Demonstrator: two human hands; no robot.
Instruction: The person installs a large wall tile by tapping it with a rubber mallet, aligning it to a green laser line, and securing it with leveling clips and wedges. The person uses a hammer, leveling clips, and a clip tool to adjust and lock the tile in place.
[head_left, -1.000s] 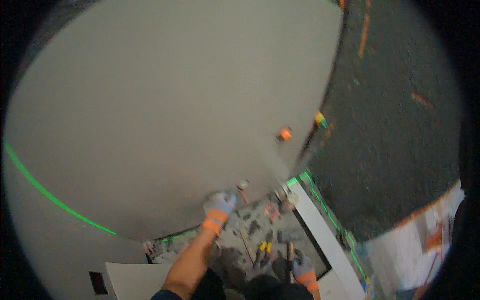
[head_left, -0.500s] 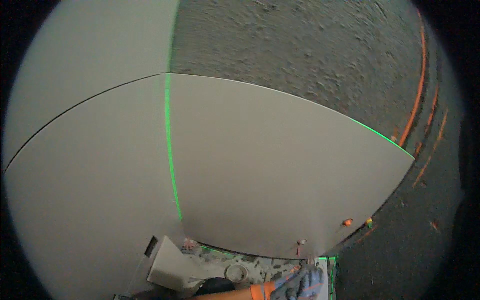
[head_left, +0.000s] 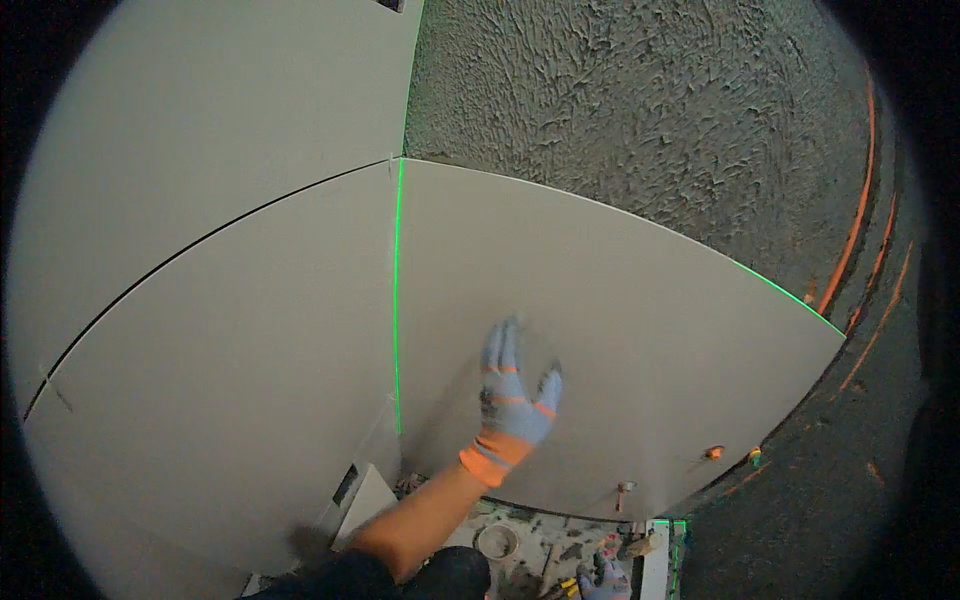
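My left hand, in a blue-grey glove with an orange cuff, lies on a large pale wall tile, its fingers stretched out and slightly smeared by motion. Nothing is in it. A bright green laser line runs down the tile's left edge, beside the joint with another large tile. At the bottom edge my right hand, gloved alike, shows only in part. Next to it are a yellow-and-black item and a small reddish one; whether its fingers grip anything is not clear.
Above the tile is ridged grey mortar; orange conduits run down the wall at right. An orange pipe fitting and a metal one stick out of the tile. Below are a round container and a pale box-like piece.
My left hand has risen from the bottom right onto the middle of the tile. My right hand has come into view at the bottom. The view has shifted, moving the scene slightly right.
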